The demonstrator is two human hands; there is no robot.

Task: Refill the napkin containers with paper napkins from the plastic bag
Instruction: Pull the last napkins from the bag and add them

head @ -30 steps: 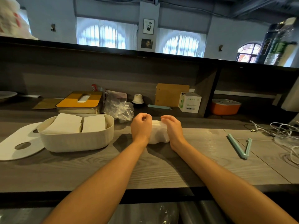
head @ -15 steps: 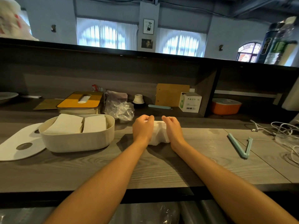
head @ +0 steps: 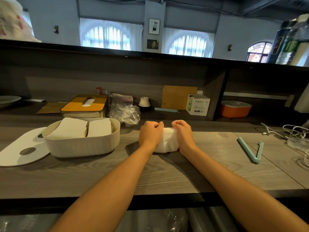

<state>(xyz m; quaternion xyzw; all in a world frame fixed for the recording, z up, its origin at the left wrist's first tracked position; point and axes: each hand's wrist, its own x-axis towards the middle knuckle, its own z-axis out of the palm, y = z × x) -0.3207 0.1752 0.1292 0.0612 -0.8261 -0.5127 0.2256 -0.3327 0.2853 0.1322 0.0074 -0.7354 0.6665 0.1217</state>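
Napkin pack [head: 166,142] lies on worktop [head: 209,166], between left hand [head: 150,133] and right hand [head: 183,133]; both sets of fingers curl onto its top edge. Likely light, soft, film slippery: grip ends.

The counter [head: 209,168] is grey wood grain. At nine o'clock a cream ribbed napkin container [head: 87,144] holds off-white napkins [head: 80,128], beside a white lid [head: 16,151]. At three o'clock lies a mint-green bag clip [head: 250,149]; behind, an orange-topped box [head: 83,105] and an orange container [head: 235,109].
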